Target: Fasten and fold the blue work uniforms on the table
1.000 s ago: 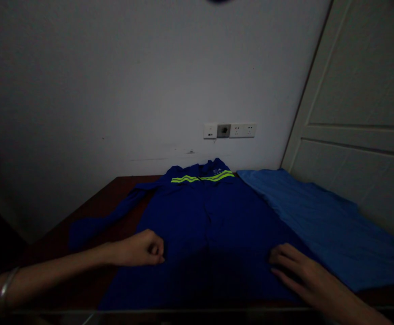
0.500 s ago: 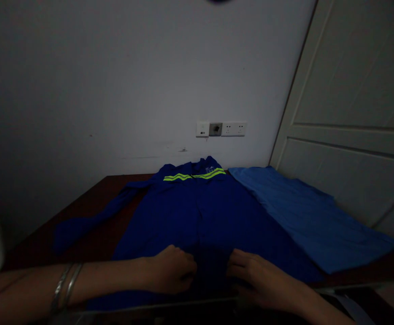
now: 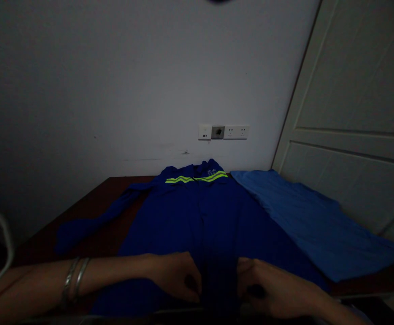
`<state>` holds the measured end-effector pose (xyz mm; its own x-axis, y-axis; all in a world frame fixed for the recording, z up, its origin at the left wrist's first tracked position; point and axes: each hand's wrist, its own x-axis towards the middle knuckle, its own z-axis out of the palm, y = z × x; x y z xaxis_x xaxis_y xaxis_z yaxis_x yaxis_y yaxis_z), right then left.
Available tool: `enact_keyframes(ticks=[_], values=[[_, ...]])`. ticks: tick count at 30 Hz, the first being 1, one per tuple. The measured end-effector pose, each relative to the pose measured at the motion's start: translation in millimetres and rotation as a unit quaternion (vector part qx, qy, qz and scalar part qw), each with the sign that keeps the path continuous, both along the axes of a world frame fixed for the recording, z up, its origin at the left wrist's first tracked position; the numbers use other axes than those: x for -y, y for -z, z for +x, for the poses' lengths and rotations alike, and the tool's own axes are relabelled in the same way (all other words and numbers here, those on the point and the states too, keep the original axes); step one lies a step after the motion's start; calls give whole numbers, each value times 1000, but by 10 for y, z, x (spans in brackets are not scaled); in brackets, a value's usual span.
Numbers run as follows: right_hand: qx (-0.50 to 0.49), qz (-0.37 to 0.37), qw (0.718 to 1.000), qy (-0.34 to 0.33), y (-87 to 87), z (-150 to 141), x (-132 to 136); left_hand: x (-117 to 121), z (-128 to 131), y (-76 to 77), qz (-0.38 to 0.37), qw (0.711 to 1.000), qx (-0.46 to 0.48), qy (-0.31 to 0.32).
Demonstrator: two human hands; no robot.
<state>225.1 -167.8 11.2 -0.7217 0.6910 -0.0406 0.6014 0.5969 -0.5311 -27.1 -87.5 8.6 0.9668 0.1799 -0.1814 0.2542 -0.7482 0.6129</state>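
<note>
Dark blue jacket [image 3: 169, 221] lies front up on the reddish bench [image 3: 97, 203], its collar by the wall [image 3: 125, 99] and its hem at the near edge, which puts the lower front within easy reach. Left hand [image 3: 178, 275] and right hand [image 3: 273, 286] curl inward, thumbs and fingers apparently pinching cloth on either side of the mid-front, likely to control both sides evenly; exact fingertip grip lost in shadow. Light blue cloth [image 3: 301, 219] lies spread beside the jacket, to the right.
</note>
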Motion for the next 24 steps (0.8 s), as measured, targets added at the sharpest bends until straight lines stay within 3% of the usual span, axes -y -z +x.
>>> enact_keyframes(ticks=[7, 12, 17, 20, 24], values=[[50, -27, 998, 16, 228, 18, -42, -4, 38, 259, -88, 996, -33, -8], [25, -79, 995, -51, 140, -29, -182, -188, 29, 126, -206, 974, -44, -86], [0, -44, 999, -13, -16, -47, -583, -809, -113, -15, -210, 943, 37, -256], [-8, -12, 1000, 24, -92, 25, -1036, -1339, -297, -34, -181, 913, 94, -353], [-28, 63, 992, 101, -128, 224, -1780, -2027, -602, -91, -140, 846, 177, -483]])
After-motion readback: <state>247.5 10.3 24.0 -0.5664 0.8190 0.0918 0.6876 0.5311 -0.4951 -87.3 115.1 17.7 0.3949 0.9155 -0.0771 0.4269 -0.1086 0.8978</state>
